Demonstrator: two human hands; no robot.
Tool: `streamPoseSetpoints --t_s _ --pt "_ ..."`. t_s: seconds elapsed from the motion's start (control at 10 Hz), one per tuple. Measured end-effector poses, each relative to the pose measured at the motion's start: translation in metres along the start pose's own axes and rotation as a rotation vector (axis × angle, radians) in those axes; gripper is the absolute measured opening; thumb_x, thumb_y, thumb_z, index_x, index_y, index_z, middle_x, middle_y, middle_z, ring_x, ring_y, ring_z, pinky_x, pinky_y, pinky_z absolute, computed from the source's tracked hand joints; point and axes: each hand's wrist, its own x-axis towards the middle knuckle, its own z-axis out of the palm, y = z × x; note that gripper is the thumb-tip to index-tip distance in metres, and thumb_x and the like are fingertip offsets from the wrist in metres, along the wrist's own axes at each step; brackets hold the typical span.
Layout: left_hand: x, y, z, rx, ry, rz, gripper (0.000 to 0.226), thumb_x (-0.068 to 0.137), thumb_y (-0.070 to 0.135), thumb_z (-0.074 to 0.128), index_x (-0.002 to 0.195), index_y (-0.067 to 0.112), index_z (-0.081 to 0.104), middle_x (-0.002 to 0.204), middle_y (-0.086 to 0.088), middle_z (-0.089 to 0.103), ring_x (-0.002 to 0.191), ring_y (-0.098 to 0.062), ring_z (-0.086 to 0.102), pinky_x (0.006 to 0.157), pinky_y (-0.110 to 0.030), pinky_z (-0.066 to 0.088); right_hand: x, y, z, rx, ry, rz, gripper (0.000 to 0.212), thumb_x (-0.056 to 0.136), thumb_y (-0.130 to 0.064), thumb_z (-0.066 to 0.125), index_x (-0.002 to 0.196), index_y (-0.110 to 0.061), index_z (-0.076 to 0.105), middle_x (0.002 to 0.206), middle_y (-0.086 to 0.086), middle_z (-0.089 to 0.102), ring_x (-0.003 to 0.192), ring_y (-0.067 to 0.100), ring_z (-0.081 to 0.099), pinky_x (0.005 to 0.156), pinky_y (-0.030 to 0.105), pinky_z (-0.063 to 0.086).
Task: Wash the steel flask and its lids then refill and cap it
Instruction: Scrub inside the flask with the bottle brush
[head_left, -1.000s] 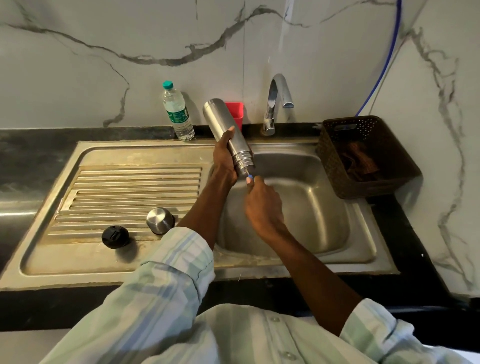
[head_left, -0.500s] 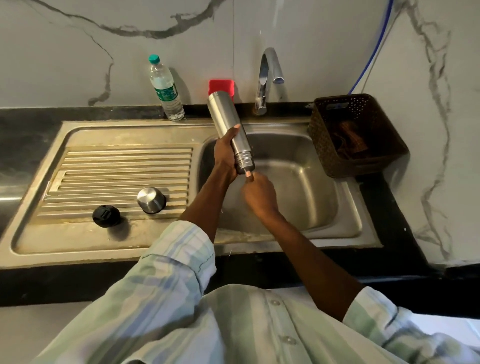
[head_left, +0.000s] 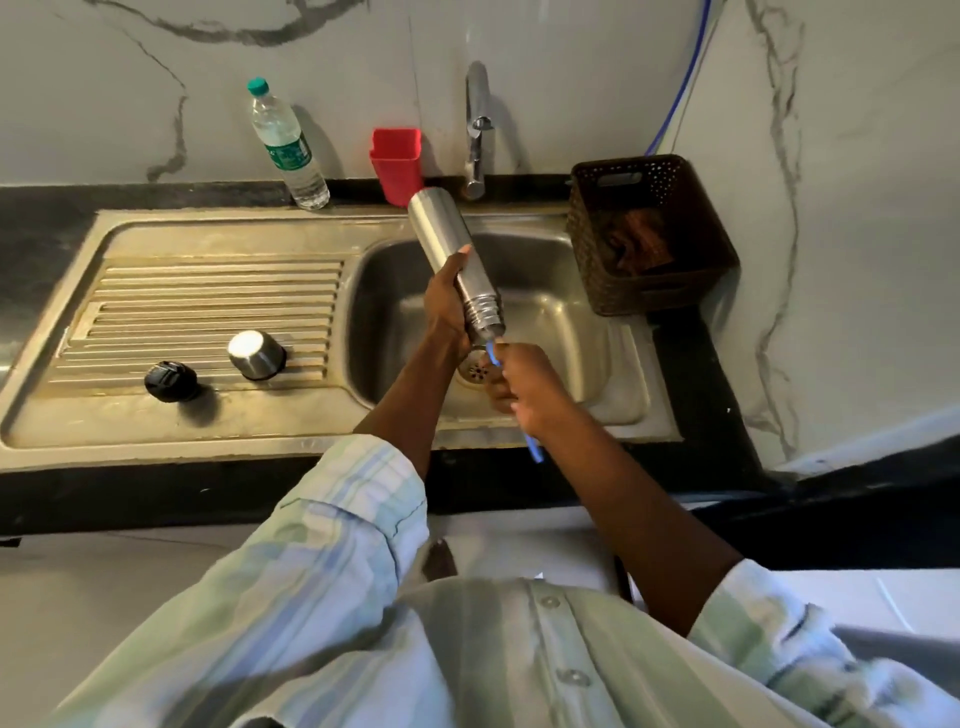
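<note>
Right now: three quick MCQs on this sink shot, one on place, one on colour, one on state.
1. Where do the two lids lie?
A drainboard
B basin
C basket

2. Colour of the cup by the tap?
A blue
B red
C green

3. How is the flask held?
A upright
B flat
C mouth tilted down

Answers:
1 A, black lid and steel lid lie on the drainboard.
2 B, cup is red.
3 C, left hand grips flask, mouth down toward right hand holding blue brush handle.

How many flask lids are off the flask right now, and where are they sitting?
2. The black lid lies at the near left of the ribbed drainboard; the steel cap stands just right of it, apart. The sink basin is partly hidden by the arms.
</note>
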Motion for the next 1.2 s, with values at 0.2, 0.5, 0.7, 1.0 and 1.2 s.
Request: streamPoseSetpoints --t_s 0.2,0.5,0.7,1.0,1.2 --pt "-0.025 -0.03 0.021 -0.054 -0.135 -0.098 0.038 0.091 0.032 0.063 0.107 0.0 0.05 0.076 -0.016 0.056 0.058 -0.028 0.06 0.054 -0.032 0.056 -0.03 0.018 -0.029 -0.083 0.098 -0.033 0.037 0.103 -0.035 0.034 0.091 -0.008 0.056 0.063 0.004 0.055 0.047 0.017 0.052 0.044 0.024 0.041" --pt "-0.051 -0.055 0.028 -0.104 -0.195 -0.073 0.04 0.083 0.035 0.068 0.097 0.0 0.054 0.07 -0.016 0.059 0.056 -0.029 0.062 0.055 -0.033 0.055 -0.05 0.031 -0.074 0.634 -0.373 0.196 0.02 0.097 -0.016 0.04 0.089 -0.003 0.053 0.05 -0.004 0.037 0.033 0.007 0.032 0.029 0.019 0.025" --pt "-0.062 -0.056 0.032 0.037 -0.126 -0.066 0.054 0.082 0.039 0.071 0.112 -0.002 0.051 0.076 -0.018 0.058 0.06 -0.029 0.059 0.053 -0.032 0.053 -0.081 0.027 -0.054 -0.708 0.31 -0.288 0.033 0.101 -0.035 0.041 0.111 -0.008 0.056 0.085 0.008 0.063 0.072 0.024 0.061 0.06 0.031 0.044" --pt "-0.054 -0.026 0.003 0.0 -0.171 -0.069 0.051 0.084 0.034 0.068 0.113 -0.002 0.047 0.071 -0.015 0.058 0.056 -0.03 0.061 0.054 -0.034 0.055 -0.059 0.033 -0.043 0.668 -0.334 0.122 0.027 0.102 -0.02 0.035 0.09 -0.004 0.053 0.05 -0.004 0.035 0.032 0.005 0.027 0.028 0.019 0.025" --pt "-0.051 -0.022 0.003 0.116 -0.077 -0.053 0.053 0.082 0.039 0.074 0.114 0.001 0.055 0.073 -0.013 0.062 0.06 -0.027 0.062 0.061 -0.036 0.055 -0.075 0.04 -0.001 -1.055 0.544 -0.367 0.021 0.099 -0.022 0.043 0.109 -0.009 0.055 0.093 0.008 0.063 0.086 0.027 0.063 0.07 0.036 0.045"
